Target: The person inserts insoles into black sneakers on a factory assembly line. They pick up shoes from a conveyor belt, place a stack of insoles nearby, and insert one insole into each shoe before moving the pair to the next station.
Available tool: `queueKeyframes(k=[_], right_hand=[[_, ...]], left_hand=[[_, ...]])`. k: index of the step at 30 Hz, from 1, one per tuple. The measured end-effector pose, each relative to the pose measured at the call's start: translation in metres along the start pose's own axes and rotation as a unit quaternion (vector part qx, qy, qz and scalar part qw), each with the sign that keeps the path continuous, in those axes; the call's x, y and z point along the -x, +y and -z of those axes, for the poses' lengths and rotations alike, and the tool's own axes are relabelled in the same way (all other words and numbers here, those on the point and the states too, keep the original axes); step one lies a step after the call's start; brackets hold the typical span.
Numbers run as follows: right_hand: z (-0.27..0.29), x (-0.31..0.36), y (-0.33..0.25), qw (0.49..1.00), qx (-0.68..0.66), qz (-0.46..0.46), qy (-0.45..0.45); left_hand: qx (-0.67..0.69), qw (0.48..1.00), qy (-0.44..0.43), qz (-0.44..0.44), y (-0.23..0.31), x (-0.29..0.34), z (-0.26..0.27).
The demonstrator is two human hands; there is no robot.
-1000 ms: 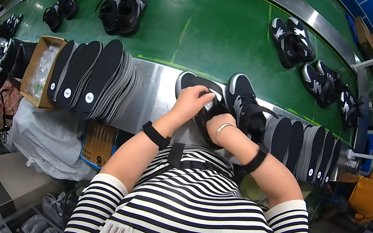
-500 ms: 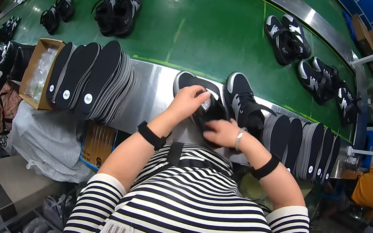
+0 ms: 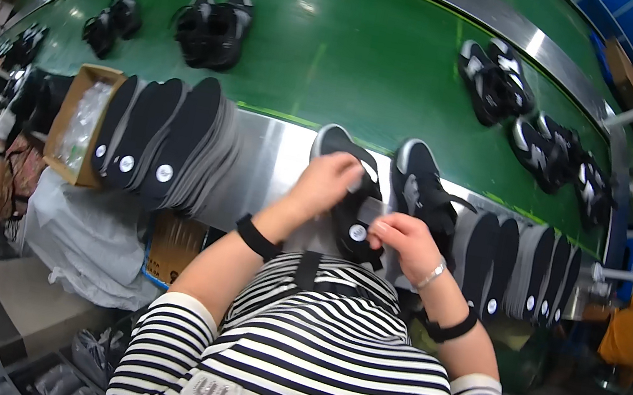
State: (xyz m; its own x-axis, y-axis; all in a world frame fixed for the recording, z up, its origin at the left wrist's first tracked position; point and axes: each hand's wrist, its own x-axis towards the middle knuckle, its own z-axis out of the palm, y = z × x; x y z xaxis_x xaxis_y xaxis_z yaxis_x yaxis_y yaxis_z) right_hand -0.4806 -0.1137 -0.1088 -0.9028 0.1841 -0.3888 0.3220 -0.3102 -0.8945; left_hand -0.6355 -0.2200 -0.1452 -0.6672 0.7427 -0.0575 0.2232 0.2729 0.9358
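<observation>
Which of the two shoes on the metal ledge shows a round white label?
The left shoe, with the left hand over its upper: the label shows toward its heel. None shows on the right shoe, partly hidden.

The worktop (image 3: 341, 58) is surfaced in green, marked with thin yellow-green lines and bordered by metal along its far and near edges. Toward the left end, two pairs of dark shoes (image 3: 212, 31) are set well apart. Toward the right end, black-and-white shoes (image 3: 496, 81) are grouped along the short edge. On the near edge's metal strip (image 3: 267, 163), from left to right, are placed an open cardboard box (image 3: 67, 115); stacks of black-topped insoles (image 3: 143, 133); near the middle, a left shoe (image 3: 351, 143) and a right shoe (image 3: 421, 178), toes directed toward the far edge; and further insole stacks (image 3: 520, 267).
</observation>
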Motion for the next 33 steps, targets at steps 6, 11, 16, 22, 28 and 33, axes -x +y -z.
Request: queueKeyframes(k=[6, 11, 16, 22, 28, 33], right_hand=[[-0.012, 0.018, -0.004, 0.969, 0.191, 0.058, 0.142], [-0.019, 0.021, 0.007, 0.958, 0.253, 0.081, 0.104], [0.020, 0.033, 0.009, 0.901, 0.320, 0.157, 0.245], [0.051, 0.054, 0.022, 0.874, 0.359, 0.132, 0.301], [0.045, 0.074, 0.021, 0.774, 0.594, 0.127, 0.180], [0.043, 0.065, 0.019, 0.677, 0.724, 0.055, 0.118]], left_hand=[[-0.092, 0.981, -0.039, -0.166, 0.053, 0.038, 0.009], [-0.138, 0.966, -0.164, -0.146, 0.029, 0.048, 0.039], [-0.255, 0.942, 0.217, -0.035, -0.007, 0.033, 0.193], [-0.318, 0.770, 0.521, 0.186, -0.132, 0.088, 0.401], [-0.132, 0.788, 0.580, 0.160, -0.164, 0.088, 0.395], [-0.072, 0.842, 0.534, 0.021, -0.084, 0.081, 0.318]])
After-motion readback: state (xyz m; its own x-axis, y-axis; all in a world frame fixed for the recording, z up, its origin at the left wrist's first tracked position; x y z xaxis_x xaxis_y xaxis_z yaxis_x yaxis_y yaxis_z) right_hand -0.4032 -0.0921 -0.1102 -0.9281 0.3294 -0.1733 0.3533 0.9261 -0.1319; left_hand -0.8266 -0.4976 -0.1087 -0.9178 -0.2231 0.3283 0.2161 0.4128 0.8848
